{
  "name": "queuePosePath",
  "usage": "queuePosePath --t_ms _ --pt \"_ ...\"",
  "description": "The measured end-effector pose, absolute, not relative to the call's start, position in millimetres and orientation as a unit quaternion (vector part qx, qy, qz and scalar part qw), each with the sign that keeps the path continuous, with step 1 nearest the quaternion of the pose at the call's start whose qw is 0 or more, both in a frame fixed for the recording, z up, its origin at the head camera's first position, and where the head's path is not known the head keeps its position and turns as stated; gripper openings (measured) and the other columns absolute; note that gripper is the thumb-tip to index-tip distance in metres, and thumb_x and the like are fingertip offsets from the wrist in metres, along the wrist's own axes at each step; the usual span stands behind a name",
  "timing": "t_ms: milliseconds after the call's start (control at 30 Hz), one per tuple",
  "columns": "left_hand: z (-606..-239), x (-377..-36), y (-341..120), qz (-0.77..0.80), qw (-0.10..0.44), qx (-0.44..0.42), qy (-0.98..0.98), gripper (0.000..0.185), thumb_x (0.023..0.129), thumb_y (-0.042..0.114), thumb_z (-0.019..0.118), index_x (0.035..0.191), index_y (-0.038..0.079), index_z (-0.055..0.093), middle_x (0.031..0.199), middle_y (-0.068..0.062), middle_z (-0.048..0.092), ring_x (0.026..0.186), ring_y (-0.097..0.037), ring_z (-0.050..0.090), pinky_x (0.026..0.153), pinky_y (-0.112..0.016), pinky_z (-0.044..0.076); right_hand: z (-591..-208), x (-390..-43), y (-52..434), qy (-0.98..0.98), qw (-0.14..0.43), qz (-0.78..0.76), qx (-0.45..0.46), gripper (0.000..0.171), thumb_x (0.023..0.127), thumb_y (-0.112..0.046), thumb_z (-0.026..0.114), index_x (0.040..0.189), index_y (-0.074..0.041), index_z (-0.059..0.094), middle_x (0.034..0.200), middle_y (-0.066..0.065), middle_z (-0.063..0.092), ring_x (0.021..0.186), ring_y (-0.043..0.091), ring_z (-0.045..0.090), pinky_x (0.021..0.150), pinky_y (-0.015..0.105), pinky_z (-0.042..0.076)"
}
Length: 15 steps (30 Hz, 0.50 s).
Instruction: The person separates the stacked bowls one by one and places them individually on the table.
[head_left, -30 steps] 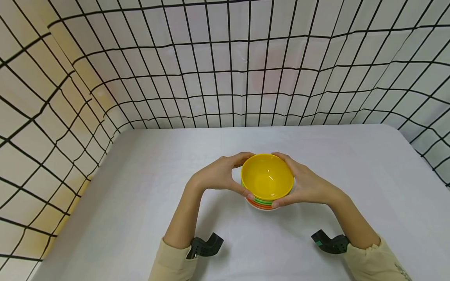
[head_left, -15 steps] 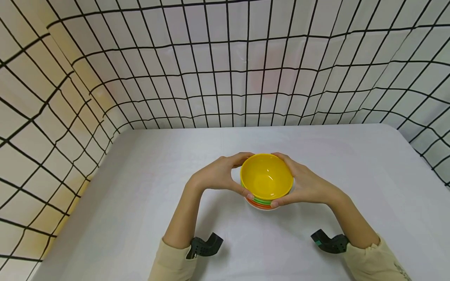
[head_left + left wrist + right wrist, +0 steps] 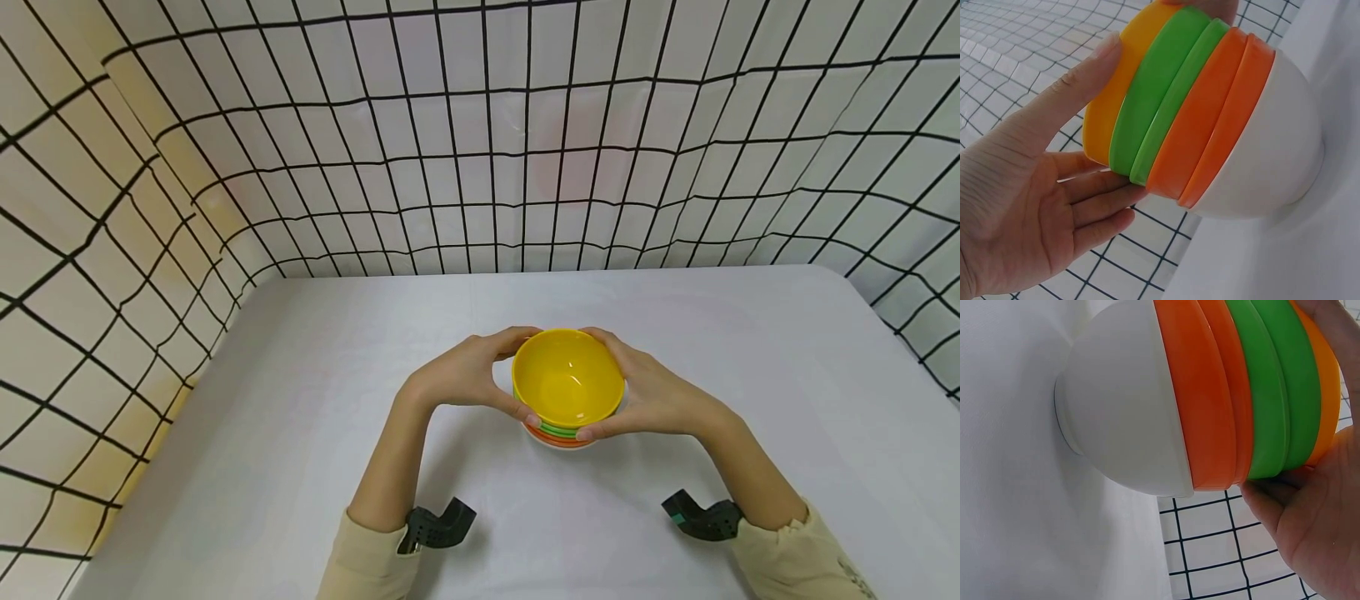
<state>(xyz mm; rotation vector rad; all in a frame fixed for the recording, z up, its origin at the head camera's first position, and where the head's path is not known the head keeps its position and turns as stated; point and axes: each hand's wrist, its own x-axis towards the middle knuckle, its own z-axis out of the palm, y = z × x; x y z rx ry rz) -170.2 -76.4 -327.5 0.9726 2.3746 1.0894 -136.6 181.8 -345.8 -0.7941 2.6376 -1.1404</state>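
Note:
A stack of nested bowls sits upright on the table in front of me. The yellow bowl [image 3: 567, 379] is on top, with green bowls [image 3: 1152, 97] under it, then orange bowls [image 3: 1195, 125], and a white bowl [image 3: 1122, 400] at the bottom with its foot on the tabletop. From the left, my left hand [image 3: 472, 371] holds the stack near its top, its thumb against the yellow bowl and fingers round the far side. My right hand [image 3: 656, 392] grips the opposite side in the same way, thumb in front. The far fingertips are partly hidden behind the bowls.
The white-covered table [image 3: 322, 417] extends round the stack. A black grid net [image 3: 491, 154] stands along the back and both sides. Dark wrist mounts [image 3: 442, 523] sit on both forearms, low over the tabletop.

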Motion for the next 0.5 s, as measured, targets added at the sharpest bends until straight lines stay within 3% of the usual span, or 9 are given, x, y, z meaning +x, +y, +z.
queuePosePath --t_ms 500 --pt "-329.3 -167.5 -75.4 0.396 0.179 0.34 0.834 0.091 0.06 0.047 0.083 0.138 0.028 0.038 0.135 0.018 0.045 0.129 -0.009 0.04 0.107 -0.04 0.033 -344.7 -134.1 181.6 0.886 0.085 -0.376 -0.258 0.108 0.058 -0.047 0.084 0.141 -0.015 0.023 0.13 0.0 0.047 0.111 0.019 0.05 0.089 0.045 0.049"
